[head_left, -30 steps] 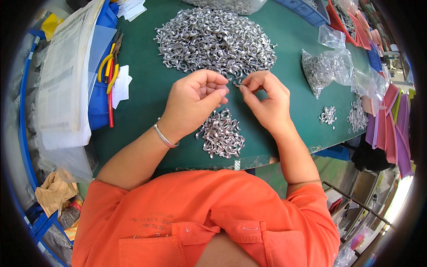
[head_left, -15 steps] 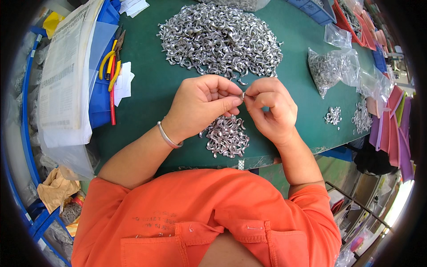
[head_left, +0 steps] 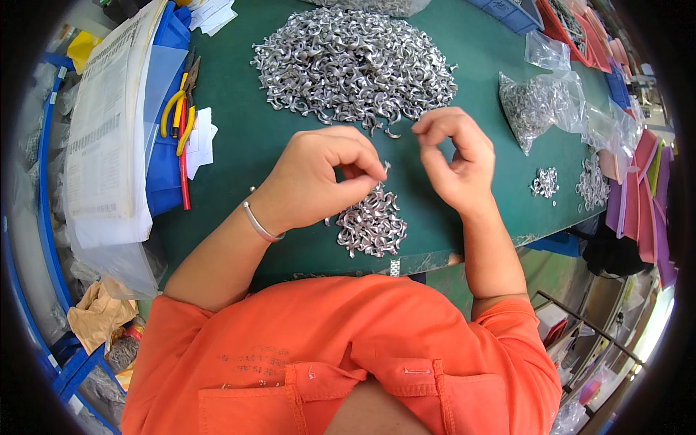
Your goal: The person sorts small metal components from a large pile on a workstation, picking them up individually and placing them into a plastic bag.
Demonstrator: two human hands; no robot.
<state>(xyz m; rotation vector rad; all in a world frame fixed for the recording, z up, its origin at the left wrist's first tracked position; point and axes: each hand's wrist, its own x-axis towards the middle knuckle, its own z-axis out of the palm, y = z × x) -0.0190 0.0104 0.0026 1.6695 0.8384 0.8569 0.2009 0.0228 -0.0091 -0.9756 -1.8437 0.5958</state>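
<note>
My left hand (head_left: 319, 174), with a silver bangle on its wrist, pinches a small curved metal piece (head_left: 387, 167) between thumb and forefinger. Just below those fingertips lies a small pile of shiny curved metal pieces (head_left: 371, 225) near the table's front edge. To the right, my right hand (head_left: 460, 159) is raised over the table, its fingers curled together in a pinch. Whatever it may hold is too small to make out. Beyond both hands spreads a large heap of the same silver pieces (head_left: 355, 65).
A green table (head_left: 232, 130) carries pliers with yellow handles (head_left: 174, 112) and a red pen (head_left: 185, 181) beside a blue bin (head_left: 163, 174) at left. Right: a plastic bag of metal parts (head_left: 540, 105), small parts piles (head_left: 544, 183), a red tray (head_left: 569, 32).
My hands, together at the fingertips before, are now apart. The right has moved right and up; the left has lowered slightly toward the small pile, a metal piece at its fingertips.
</note>
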